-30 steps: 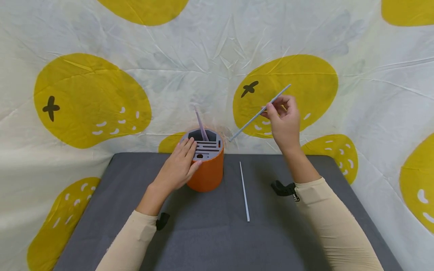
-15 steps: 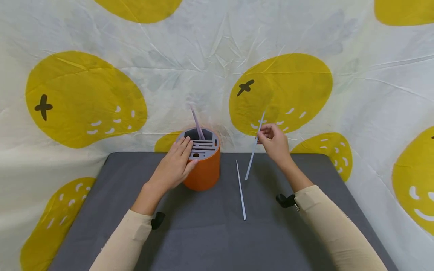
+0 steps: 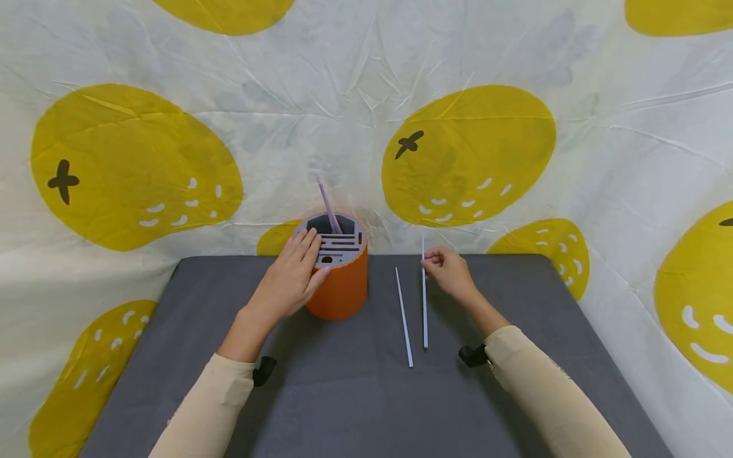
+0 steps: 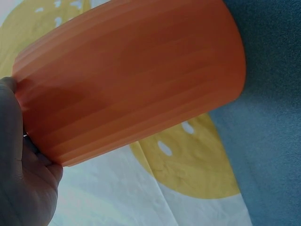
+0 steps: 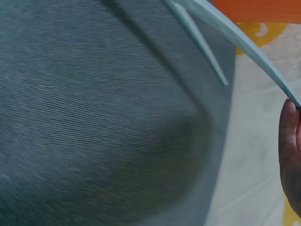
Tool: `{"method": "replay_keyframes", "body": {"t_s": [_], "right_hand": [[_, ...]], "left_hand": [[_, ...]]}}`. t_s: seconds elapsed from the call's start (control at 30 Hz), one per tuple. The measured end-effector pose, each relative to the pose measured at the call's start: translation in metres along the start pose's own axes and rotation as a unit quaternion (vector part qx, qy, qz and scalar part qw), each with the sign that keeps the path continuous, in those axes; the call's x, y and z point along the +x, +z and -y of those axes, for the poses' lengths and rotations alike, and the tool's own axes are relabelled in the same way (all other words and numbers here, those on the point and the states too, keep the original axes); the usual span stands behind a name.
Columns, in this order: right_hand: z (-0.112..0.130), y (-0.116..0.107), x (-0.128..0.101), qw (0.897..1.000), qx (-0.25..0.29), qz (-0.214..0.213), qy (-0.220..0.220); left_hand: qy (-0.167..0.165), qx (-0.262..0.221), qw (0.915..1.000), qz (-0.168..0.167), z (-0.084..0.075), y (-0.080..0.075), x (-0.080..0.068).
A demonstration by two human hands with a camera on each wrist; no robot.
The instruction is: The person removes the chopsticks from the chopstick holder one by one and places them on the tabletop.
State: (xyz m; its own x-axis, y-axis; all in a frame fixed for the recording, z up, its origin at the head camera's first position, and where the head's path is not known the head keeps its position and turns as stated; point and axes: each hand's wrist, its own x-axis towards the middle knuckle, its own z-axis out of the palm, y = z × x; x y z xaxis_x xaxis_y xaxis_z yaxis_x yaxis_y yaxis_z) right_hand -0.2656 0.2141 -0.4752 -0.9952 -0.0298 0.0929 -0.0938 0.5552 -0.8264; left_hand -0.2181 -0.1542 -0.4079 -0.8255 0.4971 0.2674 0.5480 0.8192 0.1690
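An orange cylindrical knife block (image 3: 342, 294) with a grey slotted top stands toward the back of the table. My left hand (image 3: 291, 275) rests on its top with the fingers laid across the slots; in the left wrist view the thumb touches the rim. Right of the block, my right hand (image 3: 451, 275) pinches a pale blue chopstick (image 3: 425, 312) near its far end, the near end pointing toward me. A second pale chopstick (image 3: 403, 318) lies on the table between the block and the held one. Thin purple sticks (image 3: 328, 205) poke up from the block's rear opening.
Dark grey cloth covers the table (image 3: 343, 407). Behind it hangs a white curtain (image 3: 321, 76) with yellow fruit shapes, right at the table's far edge. Each wrist carries a small black camera.
My right hand has come down from in front of the curtain to low over the table, swinging the chopstick from a slant to nearly parallel with the lying one. The left hand stays on the block.
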Motion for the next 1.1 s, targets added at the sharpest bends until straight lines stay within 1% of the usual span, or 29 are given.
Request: {"method": "replay_keyframes", "body": {"t_s": [0.17,0.3,0.47,0.57,0.7,0.87,1.1], "right_hand": [[-0.013,0.012,-0.002,0.999,-0.013,0.028,0.020],[-0.022,0.019,-0.002,0.998,-0.017,0.039,0.041],[-0.030,0.025,-0.003,0.997,0.000,0.043,0.068],[-0.033,0.028,-0.005,0.995,0.013,0.041,0.092],[-0.036,0.031,-0.008,0.990,0.039,0.039,0.127],[-0.039,0.034,-0.010,0.984,0.071,0.036,0.157],[-0.038,0.036,-0.011,0.984,0.067,0.042,0.162]], "left_hand": [[0.001,0.004,1.0000,-0.009,0.002,0.001,0.000],[0.000,0.006,0.9999,-0.012,0.002,0.001,-0.001],[-0.004,0.003,1.0000,-0.006,0.001,0.001,-0.001],[-0.005,0.002,1.0000,-0.003,0.000,0.001,-0.001],[-0.005,0.002,1.0000,-0.006,0.000,0.001,0.000],[-0.002,0.000,1.0000,-0.008,-0.001,0.001,0.000],[-0.002,0.001,0.9999,-0.010,-0.001,0.002,0.000]]}}
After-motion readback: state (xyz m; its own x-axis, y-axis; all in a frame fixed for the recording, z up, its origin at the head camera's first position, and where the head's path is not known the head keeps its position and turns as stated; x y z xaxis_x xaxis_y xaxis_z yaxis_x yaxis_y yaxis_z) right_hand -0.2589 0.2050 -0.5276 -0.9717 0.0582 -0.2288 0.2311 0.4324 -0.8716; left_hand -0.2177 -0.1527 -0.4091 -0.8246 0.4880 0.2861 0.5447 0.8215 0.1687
